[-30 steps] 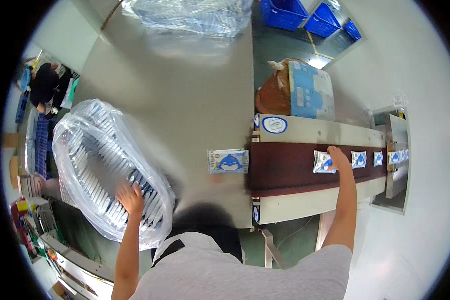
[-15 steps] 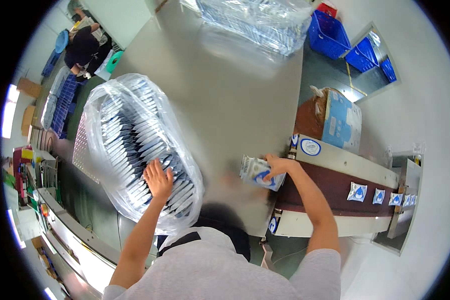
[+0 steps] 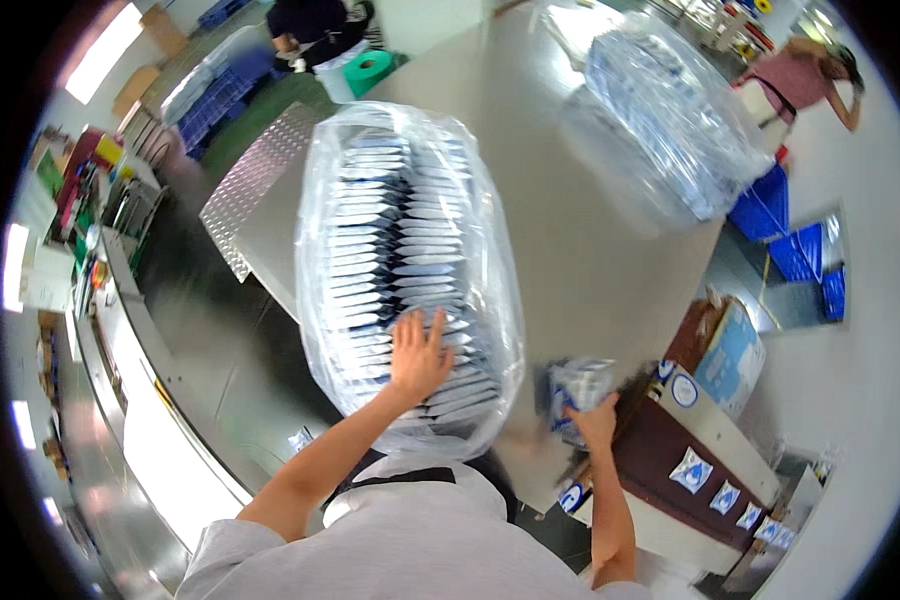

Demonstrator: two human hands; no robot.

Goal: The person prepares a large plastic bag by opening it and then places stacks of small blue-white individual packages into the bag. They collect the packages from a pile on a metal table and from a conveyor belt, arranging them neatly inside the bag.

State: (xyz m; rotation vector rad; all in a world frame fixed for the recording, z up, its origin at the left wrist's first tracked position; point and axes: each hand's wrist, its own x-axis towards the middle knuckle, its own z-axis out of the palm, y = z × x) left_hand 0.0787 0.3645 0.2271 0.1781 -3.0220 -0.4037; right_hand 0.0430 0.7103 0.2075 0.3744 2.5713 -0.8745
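My left hand (image 3: 421, 355) lies flat, fingers spread, on the near part of two long rows of white-and-blue soft packets (image 3: 355, 262). The rows stand on edge inside a large clear plastic bag (image 3: 505, 300), which gapes at the top. Farther right, by the table's edge, my right hand (image 3: 597, 420) is closed on a white-and-blue packet (image 3: 578, 380), blurred by motion; whether it is one or a small stack I cannot tell. More packets (image 3: 691, 470) lie spaced out in a line on a dark red conveyor belt (image 3: 660, 450) beyond that hand.
The bag rests on a metal table (image 3: 570, 290). Another filled clear bag (image 3: 670, 110) is at the far right. Beyond the table stand blue crates (image 3: 765, 205), a carton (image 3: 730, 350) and a person (image 3: 800, 80); another person (image 3: 320, 25) is at the far left beside a green roll (image 3: 368, 72).
The view has turned, so the bag now appears more upright and central. My right hand still grips the packet beside the belt's end; my left stays on the rows. A person has come into view far right.
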